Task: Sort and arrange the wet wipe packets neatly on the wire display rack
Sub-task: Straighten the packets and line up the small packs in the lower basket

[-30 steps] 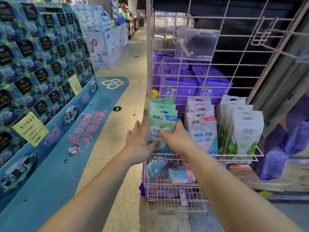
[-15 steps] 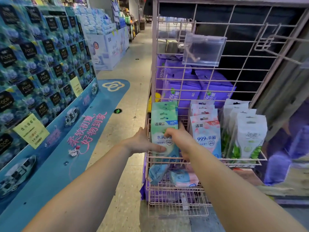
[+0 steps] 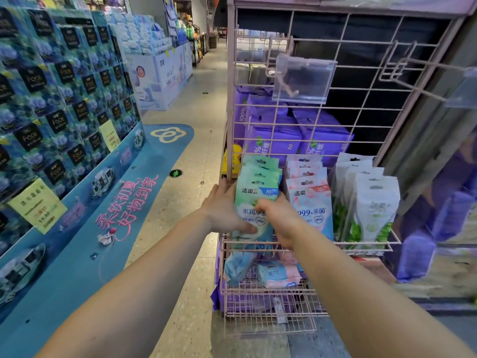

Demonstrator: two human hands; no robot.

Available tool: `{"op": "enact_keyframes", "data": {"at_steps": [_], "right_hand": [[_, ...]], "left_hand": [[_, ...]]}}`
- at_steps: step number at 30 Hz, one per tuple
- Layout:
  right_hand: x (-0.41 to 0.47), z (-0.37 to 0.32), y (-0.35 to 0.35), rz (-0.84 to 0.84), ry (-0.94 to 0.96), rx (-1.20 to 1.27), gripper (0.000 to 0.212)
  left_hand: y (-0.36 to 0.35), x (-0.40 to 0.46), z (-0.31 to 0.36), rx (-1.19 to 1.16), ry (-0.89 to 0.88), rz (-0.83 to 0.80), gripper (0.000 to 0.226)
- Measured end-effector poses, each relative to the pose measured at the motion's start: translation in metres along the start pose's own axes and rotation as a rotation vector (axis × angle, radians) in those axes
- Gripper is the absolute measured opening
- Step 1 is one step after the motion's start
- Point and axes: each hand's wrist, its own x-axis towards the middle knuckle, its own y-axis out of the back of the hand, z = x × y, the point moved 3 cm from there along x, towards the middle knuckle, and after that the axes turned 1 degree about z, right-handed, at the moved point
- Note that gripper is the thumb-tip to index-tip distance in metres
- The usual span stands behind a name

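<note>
A pink wire display rack (image 3: 307, 117) carries three upright rows of wet wipe packets on its middle shelf. The green packets (image 3: 258, 195) stand at the left, pink packets (image 3: 311, 202) in the middle, white packets (image 3: 371, 205) at the right. My left hand (image 3: 223, 211) grips the left edge of the front green packet, thumb across its lower face. My right hand (image 3: 277, 219) holds the same packet's right side, between the green and pink rows. Two loose packets (image 3: 276, 273) lie flat on the lower shelf.
Purple bulk packs (image 3: 273, 135) are stacked behind the grid. A clear plastic tag holder (image 3: 303, 80) and bare hooks (image 3: 402, 71) jut from the upper grid. A blue tissue display (image 3: 59, 120) lines the left; the aisle floor (image 3: 196, 125) runs between.
The view has drifted down and right, so the rack sits higher and larger in frame. Both hands have stayed on the front green packet, pressing it upright against its row.
</note>
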Motion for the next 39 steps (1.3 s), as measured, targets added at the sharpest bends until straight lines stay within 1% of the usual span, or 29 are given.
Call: {"op": "enact_keyframes", "data": {"at_steps": [2,4,6,8,10,12,14,18,23,26,28,30,31,32,33,34,35,36,37,38,39], "right_hand": [[-0.001,0.000,0.001,0.014,0.050,-0.004,0.045],[-0.002,-0.002,0.002,0.028,0.107,-0.052,0.051],[-0.002,-0.004,0.002,0.013,0.130,-0.136,0.055],[-0.002,-0.002,0.003,-0.009,0.068,-0.159,0.054],[-0.001,0.001,0.004,-0.035,-0.006,-0.120,0.054],[0.001,0.000,0.005,-0.045,-0.016,-0.101,0.059],[0.000,-0.001,0.006,-0.031,0.015,-0.110,0.064],[-0.003,0.000,0.007,-0.032,0.061,-0.162,0.072],[0.000,-0.005,0.001,-0.028,0.037,-0.081,0.068],[-0.004,-0.004,-0.002,-0.002,0.022,-0.079,0.061],[-0.014,-0.004,-0.002,0.017,0.040,-0.132,0.056],[-0.030,-0.004,0.004,0.023,0.125,-0.189,0.046],[-0.039,-0.003,0.011,0.054,0.195,-0.185,0.041],[-0.048,-0.003,0.022,0.134,0.268,-0.167,0.039],[-0.058,-0.004,0.036,0.257,0.342,-0.155,0.034],[-0.068,-0.005,0.052,0.394,0.413,-0.163,0.030],[-0.074,-0.003,0.067,0.510,0.466,-0.186,0.028],[-0.078,0.000,0.082,0.587,0.489,-0.236,0.028],[-0.077,0.006,0.095,0.625,0.475,-0.332,0.032],[-0.074,0.013,0.106,0.628,0.435,-0.462,0.040],[-0.071,0.020,0.114,0.608,0.379,-0.606,0.049]], "left_hand": [[0.002,-0.001,0.001,-0.022,-0.052,0.054,0.117],[0.005,-0.007,0.001,-0.139,-0.074,0.072,0.102],[0.008,-0.017,0.005,-0.155,-0.082,0.070,0.089],[0.007,-0.024,0.006,-0.066,-0.102,0.082,0.092],[0.005,-0.024,0.006,0.007,-0.107,0.063,0.106],[0.005,-0.022,0.006,0.056,-0.099,0.033,0.116],[0.005,-0.024,0.005,0.080,-0.108,0.050,0.119],[0.000,-0.032,-0.001,0.039,-0.069,0.150,0.108],[0.003,-0.031,0.011,0.031,0.015,0.140,0.089],[-0.003,-0.031,0.010,0.016,0.047,0.125,0.094],[-0.003,-0.035,0.009,-0.078,0.058,0.149,0.098],[0.002,-0.043,0.010,-0.238,0.099,0.229,0.098],[0.005,-0.051,0.011,-0.300,0.125,0.337,0.095],[0.009,-0.061,0.015,-0.340,0.126,0.500,0.086],[0.012,-0.073,0.023,-0.376,0.083,0.680,0.072],[0.011,-0.084,0.035,-0.427,0.027,0.783,0.056],[0.006,-0.090,0.051,-0.489,-0.029,0.770,0.044],[-0.003,-0.092,0.068,-0.535,-0.088,0.659,0.038],[-0.015,-0.092,0.087,-0.545,-0.130,0.493,0.037],[-0.028,-0.089,0.105,-0.522,-0.153,0.337,0.041],[-0.040,-0.083,0.117,-0.468,-0.148,0.235,0.049]]}}
